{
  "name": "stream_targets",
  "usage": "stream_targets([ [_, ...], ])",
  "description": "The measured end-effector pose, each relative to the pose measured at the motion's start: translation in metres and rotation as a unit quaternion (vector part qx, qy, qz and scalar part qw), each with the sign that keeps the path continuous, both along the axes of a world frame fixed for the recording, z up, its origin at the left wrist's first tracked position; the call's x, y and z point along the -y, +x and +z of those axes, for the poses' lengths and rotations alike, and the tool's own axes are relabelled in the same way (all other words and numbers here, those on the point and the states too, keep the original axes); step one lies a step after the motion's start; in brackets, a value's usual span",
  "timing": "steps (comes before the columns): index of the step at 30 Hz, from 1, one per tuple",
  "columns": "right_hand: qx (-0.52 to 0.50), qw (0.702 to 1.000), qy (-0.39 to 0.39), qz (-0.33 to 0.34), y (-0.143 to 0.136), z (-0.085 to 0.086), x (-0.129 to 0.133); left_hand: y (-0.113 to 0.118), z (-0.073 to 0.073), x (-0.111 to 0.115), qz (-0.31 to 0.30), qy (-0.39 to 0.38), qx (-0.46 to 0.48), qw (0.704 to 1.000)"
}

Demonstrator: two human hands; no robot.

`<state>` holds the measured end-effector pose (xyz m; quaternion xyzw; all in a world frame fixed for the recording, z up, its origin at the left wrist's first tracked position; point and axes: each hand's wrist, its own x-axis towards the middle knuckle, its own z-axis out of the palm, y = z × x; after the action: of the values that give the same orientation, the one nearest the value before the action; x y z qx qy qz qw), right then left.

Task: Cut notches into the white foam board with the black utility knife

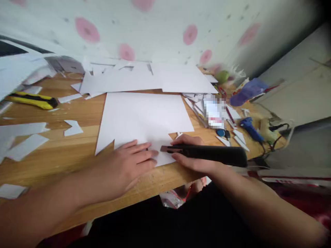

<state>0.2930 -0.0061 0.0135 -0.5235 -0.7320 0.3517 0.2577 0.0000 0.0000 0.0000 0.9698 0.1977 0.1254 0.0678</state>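
Nearest the camera, the left hand [129, 162] lies flat and spread on the lower edge of a large white sheet [144, 119], fingers pointing right; pressed down like that, it appears to pin the paper so it cannot slide on the wooden tabletop [77, 151]. Just beside it, the right hand [192, 155] is wrapped around a long black tool [207, 153], which lies almost level with its tip at the sheet's near edge, close to the left fingertips. The tip sits where a notch has been taken out of the paper's right corner, so the tool seems to be a cutter held low for a controlled stroke, though its blade cannot be made out.

To the left, paper offcuts [73, 128] lie scattered on the bare wood, apart from the sheet, and farther back a yellow and black knife [33, 100] rests well clear of both hands. Behind the sheet, more white sheets [144, 79] overlap near the wall. On the far right sits a clutter of small items, among them a blue glue gun [249, 127] with its cord trailing off the edge.
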Motion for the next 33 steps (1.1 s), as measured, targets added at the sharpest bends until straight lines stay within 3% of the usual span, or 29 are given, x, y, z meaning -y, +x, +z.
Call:
stream_targets([
  [5, -0.035, 0.998, 0.04, 0.041, 0.003, -0.008, -0.004, 0.001, -0.007, -0.011, -0.006, 0.015, 0.013, 1.0],
  [9, -0.02, 0.992, 0.108, 0.058, 0.002, -0.012, -0.002, 0.001, -0.004, -0.011, -0.006, 0.015, 0.011, 1.0],
  [15, -0.03, 0.984, 0.147, 0.093, 0.004, -0.021, 0.001, -0.001, -0.008, -0.009, -0.001, 0.01, 0.028, 1.0],
  [22, -0.027, 0.958, 0.259, 0.122, 0.001, -0.019, 0.001, 0.0, -0.009, -0.008, 0.006, 0.018, 0.028, 0.999],
  [27, 0.015, 0.954, 0.281, 0.104, -0.001, -0.02, 0.008, 0.001, -0.01, -0.008, 0.004, 0.019, 0.024, 1.0],
  [33, 0.043, 0.926, 0.359, 0.113, -0.001, -0.026, 0.015, 0.001, -0.007, -0.008, 0.001, 0.022, 0.028, 0.999],
])
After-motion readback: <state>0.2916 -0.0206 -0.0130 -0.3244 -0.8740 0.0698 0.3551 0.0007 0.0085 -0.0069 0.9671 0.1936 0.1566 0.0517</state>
